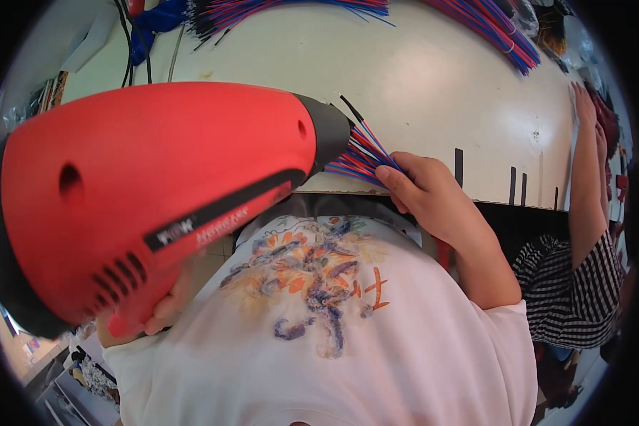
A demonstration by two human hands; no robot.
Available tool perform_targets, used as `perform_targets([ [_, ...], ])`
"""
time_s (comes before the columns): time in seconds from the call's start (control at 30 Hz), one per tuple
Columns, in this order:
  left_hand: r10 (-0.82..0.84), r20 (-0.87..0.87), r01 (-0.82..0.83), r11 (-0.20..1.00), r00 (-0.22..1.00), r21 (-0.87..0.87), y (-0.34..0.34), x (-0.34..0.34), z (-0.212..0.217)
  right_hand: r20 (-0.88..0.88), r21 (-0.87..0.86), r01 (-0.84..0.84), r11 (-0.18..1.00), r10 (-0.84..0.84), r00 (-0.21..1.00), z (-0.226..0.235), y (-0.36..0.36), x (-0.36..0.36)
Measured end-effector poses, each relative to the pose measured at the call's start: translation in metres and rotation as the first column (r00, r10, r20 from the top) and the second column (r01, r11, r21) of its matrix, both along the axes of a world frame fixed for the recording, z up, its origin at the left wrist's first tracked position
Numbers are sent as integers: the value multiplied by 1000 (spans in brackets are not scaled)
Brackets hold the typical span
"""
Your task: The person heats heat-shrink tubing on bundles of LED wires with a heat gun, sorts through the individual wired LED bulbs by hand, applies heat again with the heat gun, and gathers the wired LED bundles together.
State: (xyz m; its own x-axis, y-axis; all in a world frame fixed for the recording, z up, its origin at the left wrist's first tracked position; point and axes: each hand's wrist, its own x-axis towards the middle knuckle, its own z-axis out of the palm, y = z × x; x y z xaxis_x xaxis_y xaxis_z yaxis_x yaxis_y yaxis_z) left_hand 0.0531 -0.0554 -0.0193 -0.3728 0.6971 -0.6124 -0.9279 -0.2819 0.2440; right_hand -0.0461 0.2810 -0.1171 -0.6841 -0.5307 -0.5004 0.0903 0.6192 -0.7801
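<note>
A big red heat gun (pixel 170 163) fills the left side of the view, tilted, its black nozzle (pixel 328 131) directed right. My left hand (pixel 169 307) is closed round its handle, mostly hidden behind the body. Just past the nozzle, my right hand (pixel 420 183) pinches a bundle of thin red, blue and white wires (pixel 366 162) near the table's front edge. One wire end with a black sleeve (pixel 351 108) sticks up out of the bundle. The nozzle covers the other wire ends, so whether it touches them I cannot tell.
More red and blue wire bundles lie along the far side of the white table (pixel 433 92), one bundle (pixel 500 35) at the far right. Black cables (pixel 129 42) and blue cloth (pixel 149 28) are far left. Black strips (pixel 459 167) mark the front edge. A co-worker's arm (pixel 586 170) rests at right.
</note>
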Motion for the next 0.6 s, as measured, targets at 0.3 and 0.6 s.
perform_targets([
  [0.3, -274, 50, 265, 954, 960, 140, -2, -19, -10, 459, -129, 114, 985, -43, 888, 4, 4, 0],
  [0.6, 238, -29, -232, 963, 971, 140, 12, 8, -23, 490, -135, 33, 990, 37, 871, 5, 13, -3],
])
